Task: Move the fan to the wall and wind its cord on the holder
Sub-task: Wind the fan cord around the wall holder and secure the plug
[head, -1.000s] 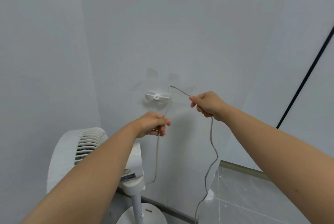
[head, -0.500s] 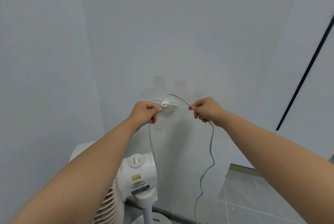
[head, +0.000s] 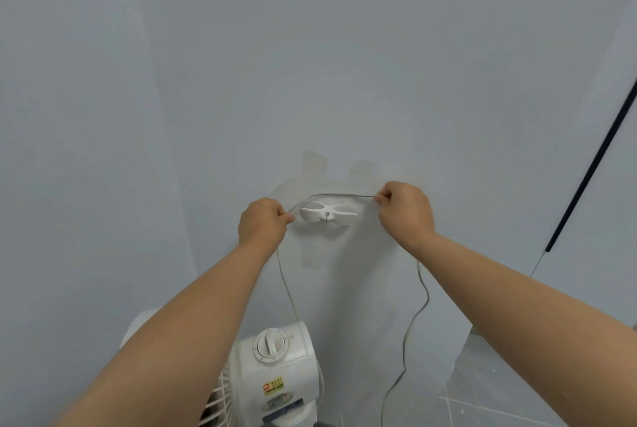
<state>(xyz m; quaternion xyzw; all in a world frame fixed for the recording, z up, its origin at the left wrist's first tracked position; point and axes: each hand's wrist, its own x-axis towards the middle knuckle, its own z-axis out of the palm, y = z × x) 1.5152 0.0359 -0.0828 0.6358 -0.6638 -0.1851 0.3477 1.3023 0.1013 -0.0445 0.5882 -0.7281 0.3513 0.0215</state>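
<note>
**Two hands stretched a fan cord above a wall-mounted holder**

A person's two bare forearms reached forward toward a pale grey wall [head: 344, 64]. The left hand [head: 263, 225] was curled and pinched a thin grey cord [head: 336, 194] between thumb and fingertips, just left of a white, wing-shaped cord holder [head: 327, 214] fixed to the wall. The right hand [head: 403, 211] was also curled and pinched the same cord just right of the holder, slightly higher.

Between the hands the cord ran in a shallow arc just above the holder's top edge; whether it touched the holder could not be told. From the left hand the cord dropped to the white fan [head: 275, 371], which stood close to the wall directly below the holder. From the right hand it hung in a loose wavy line to the bottom of the view.

The back of the fan's motor housing faced the camera, with a round control knob [head: 270, 345] on top and a small yellow and red sticker [head: 274, 386] below it. Part of the grille [head: 215, 406] showed at the lower left. A thin black strip [head: 593, 164] ran diagonally down the wall at right, above pale floor tiles [head: 517, 406].
</note>
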